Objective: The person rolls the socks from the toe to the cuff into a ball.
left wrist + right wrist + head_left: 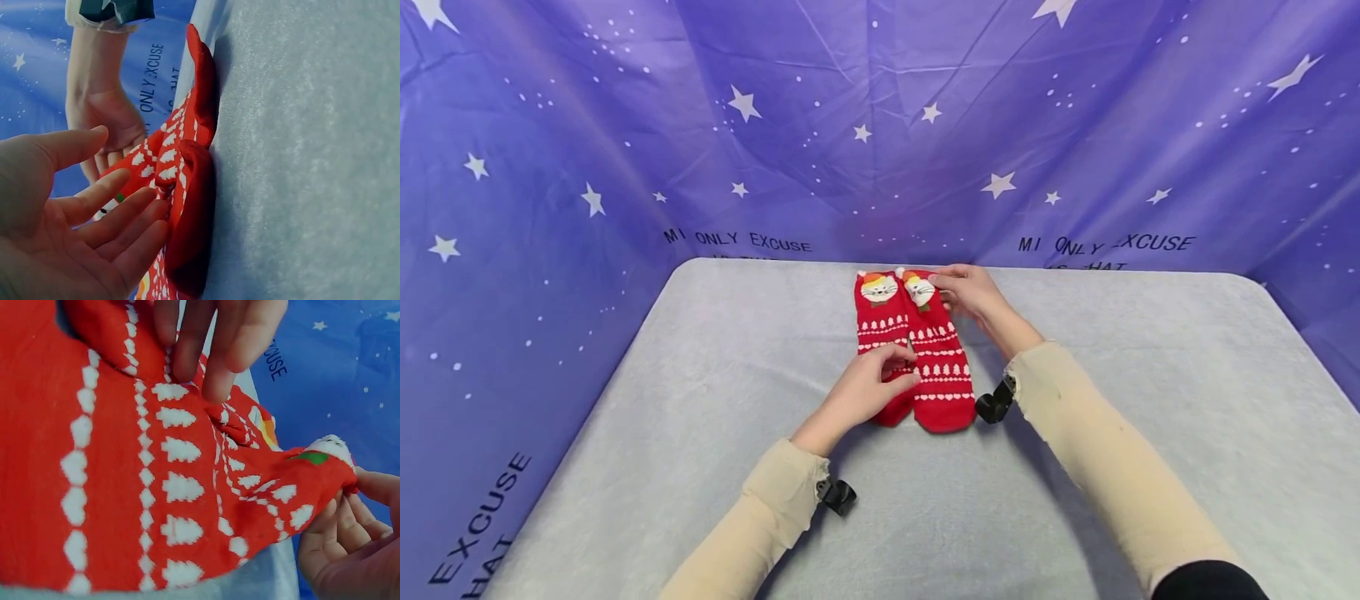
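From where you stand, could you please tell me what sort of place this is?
Probably a makeshift recording set: a star-patterned purple curtain hangs around a pale grey table, and a small black device sits on each beige sleeve.

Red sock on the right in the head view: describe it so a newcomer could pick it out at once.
Find the pale table in front of the purple, star-printed curtain. Near its far edge, the red sock is right of its matching twin, toe end nearest the viewer. It is the one the right hand pinches at its far end; the left hand partly hides the twin.
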Tool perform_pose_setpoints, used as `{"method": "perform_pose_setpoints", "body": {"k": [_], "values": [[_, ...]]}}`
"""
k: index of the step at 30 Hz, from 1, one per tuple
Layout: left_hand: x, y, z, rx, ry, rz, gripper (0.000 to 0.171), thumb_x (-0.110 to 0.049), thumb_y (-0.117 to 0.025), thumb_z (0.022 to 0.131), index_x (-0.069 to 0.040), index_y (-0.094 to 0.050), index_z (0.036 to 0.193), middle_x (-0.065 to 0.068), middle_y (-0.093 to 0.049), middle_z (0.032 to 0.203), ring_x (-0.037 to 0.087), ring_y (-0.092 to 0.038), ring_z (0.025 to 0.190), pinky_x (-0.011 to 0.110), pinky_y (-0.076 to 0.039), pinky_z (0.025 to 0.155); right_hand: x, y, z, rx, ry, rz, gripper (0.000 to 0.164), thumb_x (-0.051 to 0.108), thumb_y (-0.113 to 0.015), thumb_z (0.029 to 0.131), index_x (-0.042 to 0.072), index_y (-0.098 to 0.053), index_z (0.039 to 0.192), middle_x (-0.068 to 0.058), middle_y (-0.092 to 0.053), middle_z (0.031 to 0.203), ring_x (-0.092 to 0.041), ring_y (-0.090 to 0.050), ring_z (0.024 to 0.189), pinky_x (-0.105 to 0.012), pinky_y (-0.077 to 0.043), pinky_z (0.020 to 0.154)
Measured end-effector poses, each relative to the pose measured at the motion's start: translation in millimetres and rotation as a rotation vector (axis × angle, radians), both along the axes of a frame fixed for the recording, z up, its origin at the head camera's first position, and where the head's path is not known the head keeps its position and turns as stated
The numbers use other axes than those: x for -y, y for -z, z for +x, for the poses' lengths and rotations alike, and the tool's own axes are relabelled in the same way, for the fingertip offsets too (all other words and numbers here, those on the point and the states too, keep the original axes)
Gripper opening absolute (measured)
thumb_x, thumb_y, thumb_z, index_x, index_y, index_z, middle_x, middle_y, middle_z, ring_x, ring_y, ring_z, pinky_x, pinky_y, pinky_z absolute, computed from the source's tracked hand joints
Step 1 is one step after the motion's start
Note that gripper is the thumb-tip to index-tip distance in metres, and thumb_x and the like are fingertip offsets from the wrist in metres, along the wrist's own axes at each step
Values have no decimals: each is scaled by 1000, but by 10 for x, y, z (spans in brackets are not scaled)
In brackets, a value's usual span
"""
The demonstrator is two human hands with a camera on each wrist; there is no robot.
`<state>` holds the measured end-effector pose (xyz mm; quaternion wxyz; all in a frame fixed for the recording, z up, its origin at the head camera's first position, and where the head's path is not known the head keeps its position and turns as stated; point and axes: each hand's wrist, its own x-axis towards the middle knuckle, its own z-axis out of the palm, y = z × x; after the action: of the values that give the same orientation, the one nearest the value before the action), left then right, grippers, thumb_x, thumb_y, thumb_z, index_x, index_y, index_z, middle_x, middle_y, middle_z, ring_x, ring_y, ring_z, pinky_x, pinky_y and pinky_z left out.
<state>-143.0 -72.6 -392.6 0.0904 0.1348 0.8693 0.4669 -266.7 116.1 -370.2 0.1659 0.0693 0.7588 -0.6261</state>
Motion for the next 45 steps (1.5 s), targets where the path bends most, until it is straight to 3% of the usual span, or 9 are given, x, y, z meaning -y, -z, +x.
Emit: {"method": "perform_pose_setpoints", "body": {"k": [7, 12, 15, 20, 27, 33, 38, 41, 45], "values": [[-36, 33, -21, 98, -56, 168, 56, -16, -69, 93, -2, -42, 140, 17, -56, 141, 31, -62, 121, 42, -53, 102, 6, -230, 116, -52, -20, -53, 39, 22, -60, 100, 2, -56, 133, 3, -62, 101, -3, -64, 79, -23, -58, 78], [-79, 63, -38, 151, -84, 255, 68, -14, -68, 93, -2, -29, 148, 22, -54, 142, 36, -59, 124, 45, -51, 105, 3, -452, 209, -91, -39, -114, 31, 20, -62, 98, 5, -59, 125, 8, -66, 93, -4, -66, 81, -21, -59, 75], [-93, 67, -33, 151, -87, 263, 64, -12, -67, 94, 1, -32, 146, 24, -60, 132, 33, -63, 116, 42, -53, 101, 7, -599, 267, -131, -50, -128, 27, 19, -65, 96, 5, -63, 120, 10, -68, 88, -4, -67, 79, -20, -58, 73], [-82, 40, -1, 141, -74, 294, 41, -6, -66, 93, 5, -50, 128, 23, -68, 110, 12, -65, 84, 25, -55, 80, 32, -823, 323, -218, -68, -127, 26, 16, -67, 94, 3, -67, 117, 10, -71, 86, -5, -68, 78, -20, -58, 73], [6, -74, 95, 195, -42, 380, 30, -3, -63, 94, 5, -54, 122, 26, -68, 108, 2, -64, 73, 22, -57, 68, 10, -1053, 293, -447, -78, -55, 20, 13, -69, 93, 3, -70, 110, 13, -73, 83, -3, -68, 79, -19, -59, 73], [181, -147, 125, 171, -90, 364, 37, -4, -62, 95, 0, -53, 131, 21, -68, 110, 5, -65, 74, 24, -58, 66, 64, -1033, 158, -530, -55, -85, 16, 7, -68, 93, -1, -70, 107, 13, -72, 79, -4, -67, 74, -19, -58, 67], [326, -110, 116, 232, -114, 395, 35, -1, -61, 94, 6, -52, 128, 17, -62, 111, 5, -65, 78, 26, -60, 67, 169, -878, -7, -466, -43, -68, 23, 7, -67, 94, -4, -67, 113, 13, -70, 78, -4, -66, 72, -20, -59, 66], [393, -52, 107, 250, -147, 367, 29, -1, -62, 93, 7, -54, 120, 12, -61, 104, 5, -63, 72, 24, -58, 62, 249, -756, -111, -409, -45, -68, 25, 8, -67, 94, -5, -67, 116, 12, -70, 77, -4, -66, 70, -20, -59, 65], [435, 2, 104, 269, -167, 334, 27, 0, -63, 92, 7, -54, 117, 17, -66, 103, 7, -63, 70, 25, -57, 61, 344, -581, -223, -346, -47, -41, 26, 9, -66, 95, -4, -67, 118, 6, -71, 83, -4, -66, 68, -20, -59, 65]]}}
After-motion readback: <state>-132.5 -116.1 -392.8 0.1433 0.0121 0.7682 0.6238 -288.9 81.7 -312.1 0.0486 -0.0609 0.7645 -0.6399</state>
